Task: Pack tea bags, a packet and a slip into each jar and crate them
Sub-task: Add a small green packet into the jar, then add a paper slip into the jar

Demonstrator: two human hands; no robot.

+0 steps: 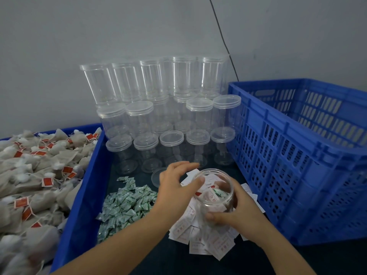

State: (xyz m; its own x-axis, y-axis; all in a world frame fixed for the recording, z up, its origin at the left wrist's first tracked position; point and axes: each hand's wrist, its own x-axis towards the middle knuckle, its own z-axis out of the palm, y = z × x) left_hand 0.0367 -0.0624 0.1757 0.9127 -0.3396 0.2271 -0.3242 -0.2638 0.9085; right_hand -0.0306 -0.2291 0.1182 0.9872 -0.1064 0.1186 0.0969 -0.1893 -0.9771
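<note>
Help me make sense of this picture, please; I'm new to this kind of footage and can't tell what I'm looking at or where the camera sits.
There is no machine here, only a person's two bare hands. The single picture comes from a camera worn on that person's head, looking forward and down at the work.

The right hand grips an open jar that already holds some paper and a green packet. The left hand reaches over its mouth, near a white slip; whether it pinches it is unclear.

On the dark table lie a heap of green packets and a heap of white slips. A loose lid lies behind the left hand. Further back stand stacked empty jars with lids. On the left a blue bin holds tea bags; on the right stands a blue crate.
</note>
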